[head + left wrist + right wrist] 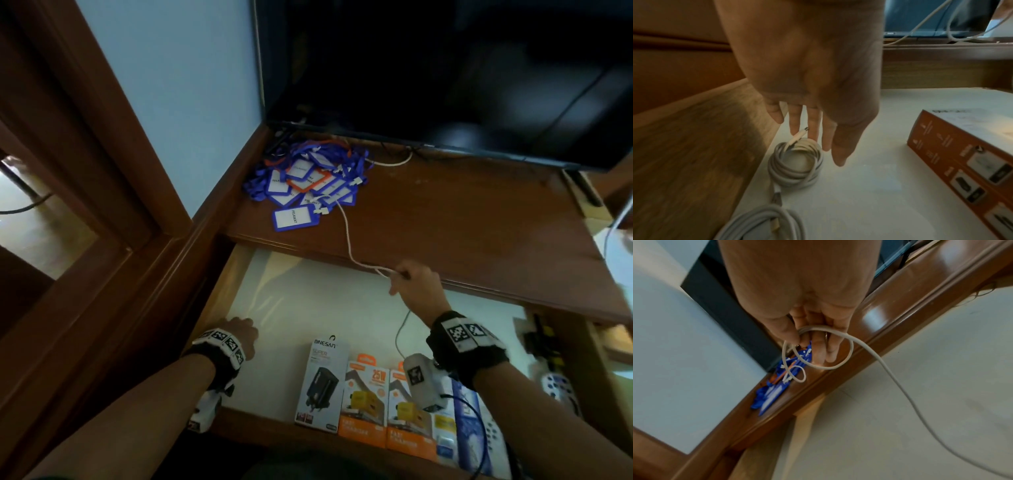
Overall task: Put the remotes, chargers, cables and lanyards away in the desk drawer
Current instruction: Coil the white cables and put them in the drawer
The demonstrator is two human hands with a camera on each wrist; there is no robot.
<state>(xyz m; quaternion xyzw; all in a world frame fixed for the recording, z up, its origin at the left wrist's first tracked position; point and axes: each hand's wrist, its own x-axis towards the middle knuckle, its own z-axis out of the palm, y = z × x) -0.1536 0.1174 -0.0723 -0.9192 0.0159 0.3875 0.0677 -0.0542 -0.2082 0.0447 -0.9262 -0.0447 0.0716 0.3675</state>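
Boxed chargers (363,401) at 6 o'clock; right hand (416,284) is pinching the thin white cable (346,229), trailing toward 11 o'clock across the bench (462,212); left hand (245,334), fingers relaxed, is hovering over coiled cables (795,162).

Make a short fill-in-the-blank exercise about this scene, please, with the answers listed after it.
1. The right hand holds a white ____ at the desk's front edge.
2. The pile of lanyards lies on the ____, not in the drawer.
3. The charger boxes stand inside the open ____.
4. Under the left hand, a coiled cable lies by the drawer's ____ wall.

Answers: cable; desk; drawer; left
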